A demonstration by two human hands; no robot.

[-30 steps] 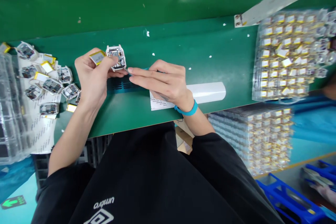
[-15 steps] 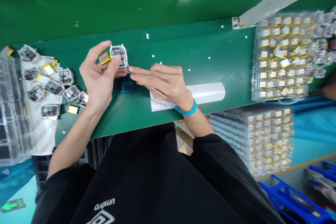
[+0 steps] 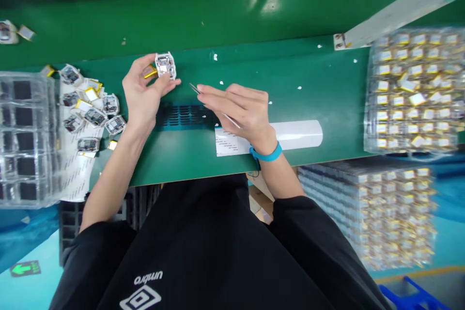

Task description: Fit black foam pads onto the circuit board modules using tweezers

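Observation:
My left hand (image 3: 142, 92) grips a small white device housing (image 3: 165, 65) with its circuit board showing, between thumb and fingers. Next to the housing, inside the curl of that hand, is a yellow-edged battery (image 3: 149, 71). Thin metal tweezers (image 3: 195, 88) are pinched in my right hand (image 3: 241, 109), their tips pointing toward the housing but apart from it. Under my right wrist lies a curled white sheet of paper (image 3: 296, 134) with small printing on its left part.
Several similar housings (image 3: 95, 116) with batteries lie on printed paper (image 3: 78, 174) at left, beside stacked clear trays (image 3: 27, 140). At right, a clear tray (image 3: 367, 106) holds many batteries. A white metal bracket (image 3: 395, 5) rises behind it. White scraps (image 3: 221, 82) dot the green bench.
The tweezers have drawn away from the housing to the right, leaving a gap. My left hand still holds the housing, now tilted slightly differently. The whole view has shifted a little.

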